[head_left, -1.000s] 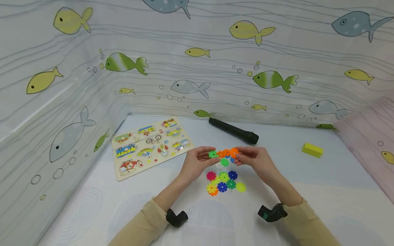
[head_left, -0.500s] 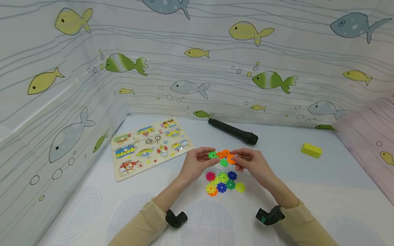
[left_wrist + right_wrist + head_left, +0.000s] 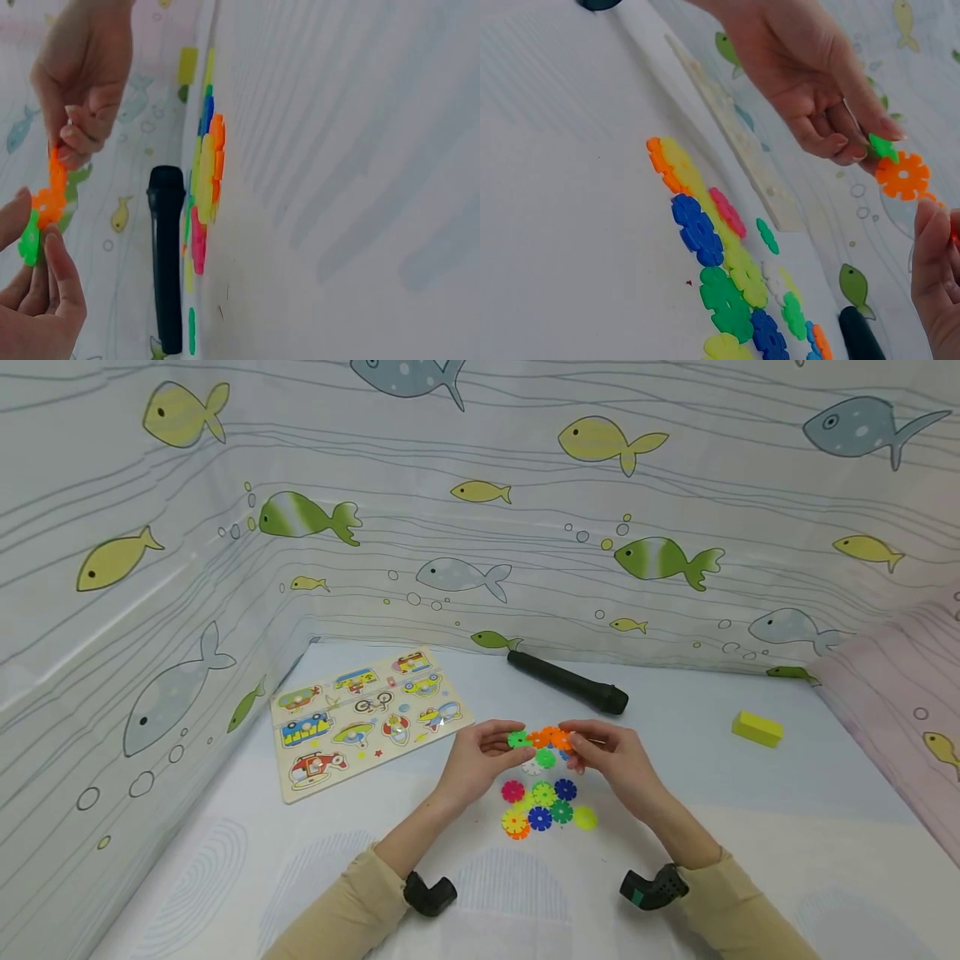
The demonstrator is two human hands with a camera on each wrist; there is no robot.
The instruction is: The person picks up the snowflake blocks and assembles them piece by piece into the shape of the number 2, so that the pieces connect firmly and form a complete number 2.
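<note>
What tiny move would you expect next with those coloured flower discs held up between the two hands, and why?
Probably the right hand presses its orange disc onto the short chain pinched by the left hand. The pieces already meet edge to edge above the loose discs on the table, so a small push looks likely.

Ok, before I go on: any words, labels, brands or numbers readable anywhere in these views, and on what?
Readable text: none in any view.
Puzzle board: vehicle pictures only; any lettering is too small to tell.
Black cylinder: no label shows.
Yellow block: plain.
Snowflake discs, and the joined ones held by the left hand and right hand: unmarked.
Fish-print cloth: drawings only.
</note>
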